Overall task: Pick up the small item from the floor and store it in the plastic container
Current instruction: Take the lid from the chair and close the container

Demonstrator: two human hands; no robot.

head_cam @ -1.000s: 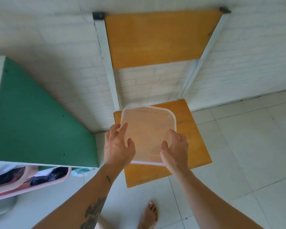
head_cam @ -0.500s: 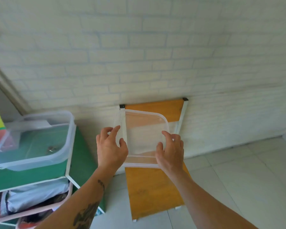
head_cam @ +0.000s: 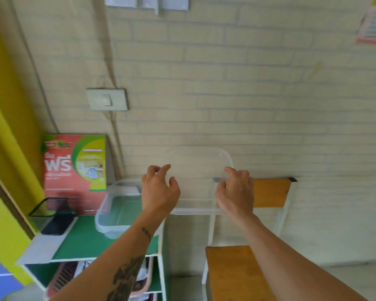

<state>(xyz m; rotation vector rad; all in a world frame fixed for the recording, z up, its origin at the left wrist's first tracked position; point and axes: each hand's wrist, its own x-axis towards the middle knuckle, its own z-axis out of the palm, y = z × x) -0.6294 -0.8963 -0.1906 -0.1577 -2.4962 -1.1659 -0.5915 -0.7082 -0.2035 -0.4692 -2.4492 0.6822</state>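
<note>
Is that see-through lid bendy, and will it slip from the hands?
The clear lid looks thin, so probably light and a little bendy. Its smooth plastic may be slippery, which could be why the left hand and right hand both hold it.

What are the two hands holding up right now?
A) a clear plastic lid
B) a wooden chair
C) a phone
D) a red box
A: both the left hand and right hand grip the edges of a clear plastic lid, held in the air beside the open plastic container.

Motion blur across frame; several things cut or covered.
Left hand [head_cam: 160,190] hides the plastic container's [head_cam: 115,216] right rim; contents unreadable. Red box [head_cam: 74,172] print smeared. Chair [head_cam: 237,272] seat cut by bottom edge.
</note>
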